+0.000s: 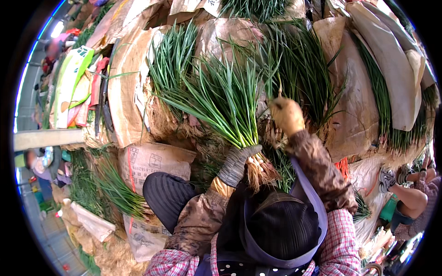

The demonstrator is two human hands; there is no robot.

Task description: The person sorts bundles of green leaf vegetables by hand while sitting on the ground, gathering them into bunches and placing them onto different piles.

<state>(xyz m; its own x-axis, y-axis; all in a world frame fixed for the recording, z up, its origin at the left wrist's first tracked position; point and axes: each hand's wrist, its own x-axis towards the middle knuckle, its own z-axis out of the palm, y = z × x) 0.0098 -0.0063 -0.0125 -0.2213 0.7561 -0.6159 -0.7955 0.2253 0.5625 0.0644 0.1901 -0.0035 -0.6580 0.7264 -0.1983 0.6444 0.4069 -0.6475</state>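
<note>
My left hand [235,165], in a grey glove, is closed round the lower stems of a bunch of spring onions [228,103]. Long green leaves fan out away from me, while the white bulbs and brown roots hang below the fist on the near side. My right hand [287,116], in a stained yellowish glove, is closed and lifted just right of the bunch. A thin pale stalk [279,83] rises from its fingers, though the grip is slightly blurred. Beneath and beyond that hand lies a heap of loose spring onions [301,69].
Another spring onion pile [172,60] lies on brown sacking [126,87] at far left. A printed sack [156,158] is beside my knee [168,198]. More onions lie under a pale cover [391,69] at right. A person [414,198] sits at the right edge; others are at far left.
</note>
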